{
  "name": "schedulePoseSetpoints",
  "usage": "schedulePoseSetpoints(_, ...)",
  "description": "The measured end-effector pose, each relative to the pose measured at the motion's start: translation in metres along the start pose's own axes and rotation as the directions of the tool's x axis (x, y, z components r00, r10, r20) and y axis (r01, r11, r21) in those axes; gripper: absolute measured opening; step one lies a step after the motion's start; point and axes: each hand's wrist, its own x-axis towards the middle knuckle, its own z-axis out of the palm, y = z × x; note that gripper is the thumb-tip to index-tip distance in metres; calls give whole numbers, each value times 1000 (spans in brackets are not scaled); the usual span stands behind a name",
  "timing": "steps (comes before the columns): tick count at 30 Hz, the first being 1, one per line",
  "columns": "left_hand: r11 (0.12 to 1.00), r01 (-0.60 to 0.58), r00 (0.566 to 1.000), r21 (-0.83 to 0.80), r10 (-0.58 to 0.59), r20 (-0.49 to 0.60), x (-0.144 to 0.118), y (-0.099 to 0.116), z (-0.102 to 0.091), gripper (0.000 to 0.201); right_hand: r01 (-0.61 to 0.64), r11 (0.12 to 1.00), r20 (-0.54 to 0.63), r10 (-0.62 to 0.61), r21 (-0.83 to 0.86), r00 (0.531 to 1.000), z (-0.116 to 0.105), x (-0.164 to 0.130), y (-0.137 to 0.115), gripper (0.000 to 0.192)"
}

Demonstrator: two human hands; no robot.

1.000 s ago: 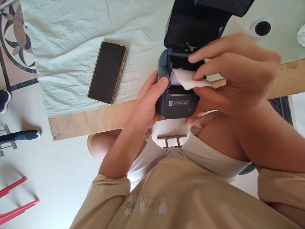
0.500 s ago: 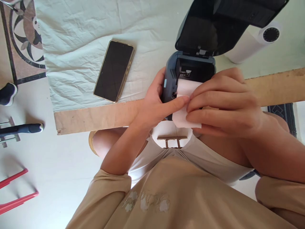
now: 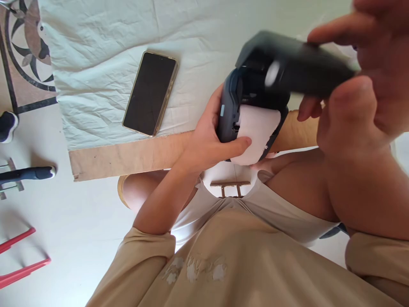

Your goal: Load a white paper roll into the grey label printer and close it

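A dark blue-grey label printer (image 3: 229, 100) sits at the table's edge, gripped around its left side by my left hand (image 3: 212, 136). My left thumb presses on the white paper strip (image 3: 255, 132), which hangs out over the printer's front with a ragged right edge. The black hinged lid (image 3: 297, 64) is partly lowered over the body and blurred by motion. On its outer end are the fingers and thumb of my right hand (image 3: 361, 81), closed about it. The lid's shadow hides most of the inside.
A smartphone (image 3: 150, 91) with a dark screen lies on the pale green cloth (image 3: 102, 68), left of the printer. Bare wood (image 3: 134, 153) shows along the table's front edge. Red bars (image 3: 22, 268) and a dark shoe (image 3: 8, 127) are on the floor at left.
My right hand has left the paper and moved up to the lid. The lid has swung down from standing wide open. My left hand stays on the printer.
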Motion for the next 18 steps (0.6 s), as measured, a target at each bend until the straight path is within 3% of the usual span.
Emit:
schedulePoseSetpoints(2,999,51,999,-8,-51,14,-2,6,3,76,274,943,63,-267,-189,962,5,-4,0,49)
schedulePoseSetpoints(4,998,67,998,-14,-67,10,-4,9,7,76,419,865,173,-384,-276,907,7,-4,6,55)
schedulePoseSetpoints(7,999,40,995,-34,-43,-87,-5,9,13,70,392,879,240,-333,-271,912,5,-1,14,61)
schedulePoseSetpoints(11,999,24,995,-36,-27,-92,-4,5,14,78,328,922,376,-236,-204,896,3,0,13,82)
schedulePoseSetpoints(14,999,25,1000,-24,-25,-18,-2,5,7,74,307,922,343,-218,-233,914,4,-1,11,95)
schedulePoseSetpoints(18,998,58,998,-9,-58,7,-2,8,4,82,405,884,247,-349,-232,904,5,1,12,85)
